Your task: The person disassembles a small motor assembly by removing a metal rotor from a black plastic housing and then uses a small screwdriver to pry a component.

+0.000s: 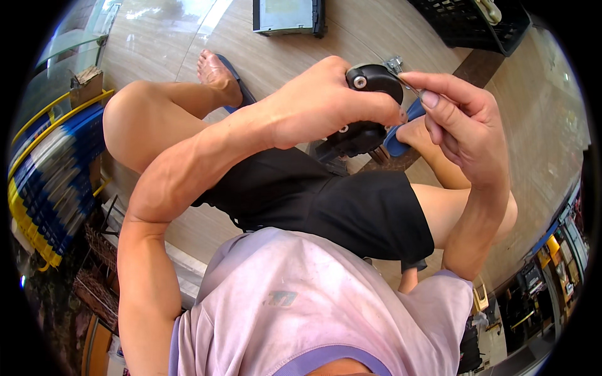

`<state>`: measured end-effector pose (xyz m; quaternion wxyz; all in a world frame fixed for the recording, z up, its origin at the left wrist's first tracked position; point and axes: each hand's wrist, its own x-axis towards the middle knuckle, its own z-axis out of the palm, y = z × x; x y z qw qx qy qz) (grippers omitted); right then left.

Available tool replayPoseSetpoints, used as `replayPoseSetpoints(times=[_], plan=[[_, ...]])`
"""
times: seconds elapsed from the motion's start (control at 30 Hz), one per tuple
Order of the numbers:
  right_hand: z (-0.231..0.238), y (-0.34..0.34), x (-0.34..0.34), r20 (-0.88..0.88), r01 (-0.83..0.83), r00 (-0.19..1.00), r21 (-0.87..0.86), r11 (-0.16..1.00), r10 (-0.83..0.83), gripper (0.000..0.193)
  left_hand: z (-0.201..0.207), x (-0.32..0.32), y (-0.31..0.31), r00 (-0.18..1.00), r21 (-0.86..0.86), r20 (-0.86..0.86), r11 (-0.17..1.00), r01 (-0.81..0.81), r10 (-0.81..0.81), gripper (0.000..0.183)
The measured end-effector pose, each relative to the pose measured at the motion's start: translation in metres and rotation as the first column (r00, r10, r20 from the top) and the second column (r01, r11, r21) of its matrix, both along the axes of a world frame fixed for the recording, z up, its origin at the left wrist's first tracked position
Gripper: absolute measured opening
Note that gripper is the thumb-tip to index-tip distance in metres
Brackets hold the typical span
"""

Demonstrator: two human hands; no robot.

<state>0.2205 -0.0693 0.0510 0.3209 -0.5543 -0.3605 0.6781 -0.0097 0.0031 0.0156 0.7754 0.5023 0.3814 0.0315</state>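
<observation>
My left hand [320, 103] is wrapped round a black rounded housing [379, 78] with silver screws set in it, held up above my lap. The left fingers and palm cover part of its side. My right hand [467, 122] is at the housing's right edge, pinching a thin metal rod [412, 88] between thumb and forefinger. The rod's tip reaches the housing rim. Beside that tip is a small shiny metal fitting [394, 63]; whether it is fixed to the housing I cannot tell.
A silver box-shaped device [285, 22] lies on the tiled floor ahead. At the far right is a black plastic crate [470, 22]. Blue and yellow racking [56, 175] stands on the left, cluttered shelves [558, 263] on the right. My knees flank the work.
</observation>
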Motion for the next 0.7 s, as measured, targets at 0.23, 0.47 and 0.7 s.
replayPoseSetpoints(times=[0.23,0.47,0.7], plan=[[-0.012,-0.003,-0.014,0.174,0.000,0.984,0.171,0.985,-0.030,0.026,0.005,-0.001,0.001,1.000,0.068,0.004,0.997,-0.031,0.030,0.030],[-0.017,-0.005,-0.018,0.371,-0.124,0.928,0.325,0.938,-0.006,0.029,0.004,-0.001,0.005,0.996,0.037,-0.025,0.996,-0.079,0.080,0.029],[-0.053,0.005,-0.036,0.443,-0.093,0.895,0.316,0.944,-0.060,0.029,0.018,0.004,0.003,0.998,0.109,-0.016,0.992,0.059,-0.058,0.035]])
